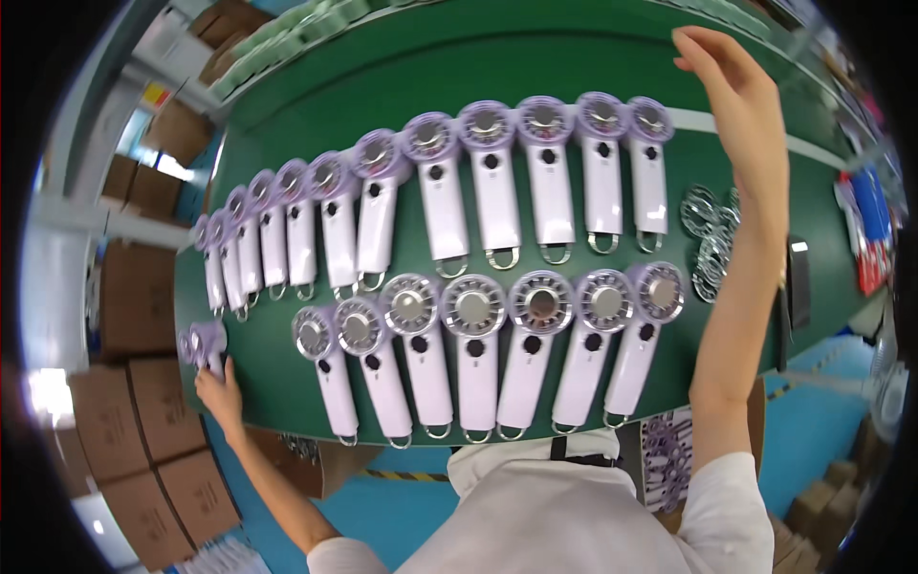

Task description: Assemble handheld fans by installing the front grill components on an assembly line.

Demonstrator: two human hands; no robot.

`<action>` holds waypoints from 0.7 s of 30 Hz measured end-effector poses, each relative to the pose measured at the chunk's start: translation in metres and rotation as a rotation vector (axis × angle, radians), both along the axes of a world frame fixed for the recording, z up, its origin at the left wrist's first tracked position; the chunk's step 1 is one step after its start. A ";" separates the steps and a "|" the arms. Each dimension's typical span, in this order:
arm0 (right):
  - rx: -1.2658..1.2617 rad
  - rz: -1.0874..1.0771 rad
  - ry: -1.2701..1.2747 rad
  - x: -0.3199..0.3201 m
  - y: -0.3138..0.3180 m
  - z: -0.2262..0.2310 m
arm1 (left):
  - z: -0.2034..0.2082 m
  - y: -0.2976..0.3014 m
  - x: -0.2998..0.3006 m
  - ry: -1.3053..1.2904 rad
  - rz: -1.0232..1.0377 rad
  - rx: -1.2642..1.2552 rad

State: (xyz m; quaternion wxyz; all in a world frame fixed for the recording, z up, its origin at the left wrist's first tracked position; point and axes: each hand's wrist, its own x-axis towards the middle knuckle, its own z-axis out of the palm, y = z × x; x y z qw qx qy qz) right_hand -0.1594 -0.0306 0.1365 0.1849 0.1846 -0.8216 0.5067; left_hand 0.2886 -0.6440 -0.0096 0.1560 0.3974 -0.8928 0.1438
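Note:
At the far left end of the green table, my left hand (221, 390) is closed around the lower part of a purple-and-white handheld fan (210, 337). Another round fan head seems to overlap it there; the details are small. My right hand (741, 91) is raised over the far right of the table, fingers loosely bent and apart, with nothing visible in them. Two rows of handheld fans lie between my arms: a long far row (494, 182) and a shorter near row (475, 368). Their round heads point away from me, and metal loops sit at their handle ends.
A pile of shiny metal rings (710, 253) lies beside my right forearm, near a dark phone-like object (798, 277). Cartons (158, 411) are stacked left of the table. Pale green parts (287, 36) line the far edge. A box of purple parts (666, 459) stands below the near edge.

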 end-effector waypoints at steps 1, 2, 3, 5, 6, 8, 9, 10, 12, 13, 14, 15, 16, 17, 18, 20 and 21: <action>0.034 -0.065 0.028 -0.012 0.016 -0.008 | -0.002 -0.003 -0.008 -0.004 0.006 0.029; 0.103 -0.099 0.002 -0.023 0.029 -0.015 | -0.003 -0.009 -0.012 -0.009 0.019 0.052; 0.168 -0.126 -0.026 -0.033 0.041 -0.021 | -0.002 -0.027 -0.006 0.024 0.012 0.174; 0.184 -0.167 -0.086 -0.049 0.057 -0.039 | 0.000 -0.051 -0.001 0.180 -0.033 0.559; 0.194 -0.190 -0.062 -0.048 0.062 -0.038 | -0.002 -0.043 -0.010 0.243 -0.056 0.599; 0.194 -0.138 -0.239 -0.043 0.055 -0.019 | 0.003 -0.043 -0.006 0.308 -0.052 0.626; 0.182 -0.060 -0.434 -0.042 0.045 -0.004 | 0.007 -0.054 -0.001 0.313 -0.026 0.614; 0.198 -0.058 -0.361 -0.041 0.047 -0.007 | 0.017 -0.012 -0.032 0.438 -0.059 0.715; 0.074 -0.182 0.090 -0.018 0.019 -0.014 | 0.052 0.017 -0.053 0.541 -0.092 0.881; 0.063 -0.151 0.112 -0.013 0.004 -0.016 | 0.051 0.017 -0.060 0.630 -0.119 0.961; 0.036 -0.105 0.192 -0.006 -0.011 -0.014 | 0.056 0.032 -0.078 0.625 -0.140 0.971; -0.002 -0.025 0.202 0.001 -0.022 -0.012 | 0.062 0.039 -0.094 0.592 -0.226 1.016; -0.019 0.041 0.155 0.012 -0.031 -0.007 | 0.065 0.046 -0.110 0.559 -0.309 1.054; -0.023 0.114 0.103 0.020 -0.040 -0.007 | 0.069 0.067 -0.132 0.559 -0.332 1.072; -0.036 0.204 0.047 0.028 -0.046 -0.009 | 0.077 0.101 -0.162 0.517 -0.417 1.075; -0.072 0.347 -0.050 0.045 -0.055 -0.009 | 0.070 0.119 -0.198 0.454 -0.518 1.156; -0.050 0.325 0.084 0.050 -0.060 -0.019 | 0.073 0.147 -0.218 0.413 -0.592 1.177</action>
